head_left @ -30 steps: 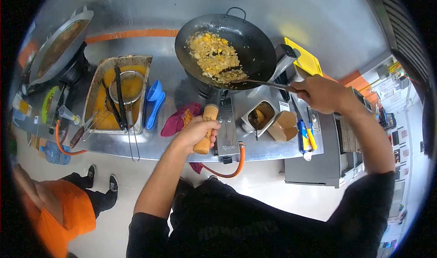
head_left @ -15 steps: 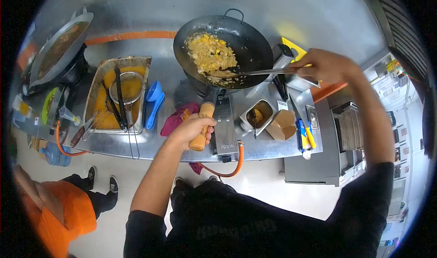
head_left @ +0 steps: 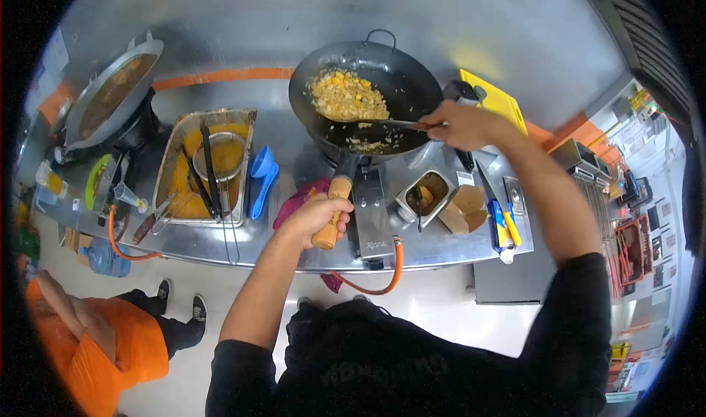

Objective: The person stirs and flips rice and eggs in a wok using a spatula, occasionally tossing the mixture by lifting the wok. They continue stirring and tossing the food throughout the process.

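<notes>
While, in the head view, the wok (head_left: pixel 415 86) is held by its wooden handle (head_left: pixel 323 239) in the left hand (head_left: pixel 312 221), a metal utensil (head_left: pixel 401 123) is gripped in the right hand (head_left: pixel 465 126). Both hands' fingers are closed: the left ones are wrapped around the handle, the right ones curled about the utensil's shaft near the wok's right rim. The wok is carried over a stove (head_left: pixel 372 229), ahead of the left fingers. Yellowish food (head_left: pixel 349 97) is gathered in it, left of the right fingers, and is met at its near edge by the utensil.

The shiny steel worktop (head_left: pixel 434 252) is crowded. Just left of the left fingers a dark red cloth (head_left: pixel 294 198) is laid; farther left are set blue scoops (head_left: pixel 265 183), then an oil-filled tray (head_left: pixel 252 141). Right of the left fingers are ranged a small metal container (head_left: pixel 404 196), an open cardboard box (head_left: pixel 465 209) and a knife (head_left: pixel 491 182). Beyond the right fingers a yellow board (head_left: pixel 496 102) is seen.

The room is closed off ahead of both hands by a steel wall (head_left: pixel 257 27). Behind and well left of the left fingers, a person in orange (head_left: pixel 140 343) is seen above a pale floor (head_left: pixel 434 288).
</notes>
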`<action>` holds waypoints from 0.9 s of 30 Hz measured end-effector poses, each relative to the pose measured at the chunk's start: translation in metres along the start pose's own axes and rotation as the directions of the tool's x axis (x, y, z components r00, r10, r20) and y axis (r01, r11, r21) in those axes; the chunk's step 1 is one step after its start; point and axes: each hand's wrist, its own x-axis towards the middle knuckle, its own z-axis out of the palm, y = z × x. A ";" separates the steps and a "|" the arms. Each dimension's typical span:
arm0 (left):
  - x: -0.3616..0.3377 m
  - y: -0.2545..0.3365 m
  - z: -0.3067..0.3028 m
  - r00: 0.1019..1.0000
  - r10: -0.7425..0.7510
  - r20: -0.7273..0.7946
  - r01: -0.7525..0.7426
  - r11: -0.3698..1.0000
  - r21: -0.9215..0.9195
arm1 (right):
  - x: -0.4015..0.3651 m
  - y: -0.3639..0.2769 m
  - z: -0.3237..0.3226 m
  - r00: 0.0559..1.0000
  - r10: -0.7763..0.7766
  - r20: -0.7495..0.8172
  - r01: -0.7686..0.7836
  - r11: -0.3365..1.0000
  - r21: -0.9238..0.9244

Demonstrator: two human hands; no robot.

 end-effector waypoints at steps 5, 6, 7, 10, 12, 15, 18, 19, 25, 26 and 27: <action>-0.012 0.013 -0.003 1.000 -0.011 -0.019 0.011 0.999 0.030 | -0.032 -0.008 -0.065 0.979 0.062 0.194 -0.072 0.997 0.043; -0.013 0.014 -0.004 1.000 -0.026 -0.009 0.026 0.999 0.044 | -0.036 -0.019 -0.075 0.919 0.233 0.319 -0.276 0.956 0.098; -0.014 0.013 -0.005 1.000 -0.027 -0.015 0.028 0.998 0.050 | -0.027 -0.025 -0.062 0.921 0.228 0.316 -0.273 0.956 0.106; -0.014 0.013 -0.001 1.000 0.001 -0.018 0.000 0.998 0.062 | 0.004 -0.027 -0.018 0.975 0.192 0.108 -0.211 0.957 0.200; -0.016 0.016 0.000 0.999 -0.024 -0.036 0.027 0.996 0.081 | 0.010 -0.022 -0.011 0.990 0.143 0.015 -0.143 0.974 0.174; -0.017 0.016 0.000 0.999 -0.024 -0.027 0.025 0.998 0.051 | 0.012 -0.001 -0.020 0.949 0.184 0.256 -0.265 0.904 0.334; -0.012 0.015 -0.002 0.999 -0.043 -0.034 0.044 0.998 0.038 | 0.016 -0.014 -0.009 0.958 0.230 0.171 -0.275 0.905 0.324; -0.015 0.016 -0.002 0.998 -0.039 -0.045 0.041 0.998 0.054 | 0.019 -0.008 -0.013 0.979 0.198 0.044 -0.202 0.950 0.237; -0.016 0.031 -0.033 0.993 -0.114 0.041 0.110 0.990 0.090 | 0.036 0.026 -0.036 0.981 0.045 -0.188 -0.057 0.996 -0.062; -0.018 0.032 -0.032 0.992 -0.114 0.047 0.109 0.990 0.089 | 0.049 0.029 -0.018 0.982 0.043 -0.182 -0.064 0.992 -0.109; -0.023 0.036 -0.029 0.993 -0.116 0.021 0.113 0.988 0.106 | 0.053 0.025 -0.012 0.983 0.040 -0.179 -0.069 0.985 -0.158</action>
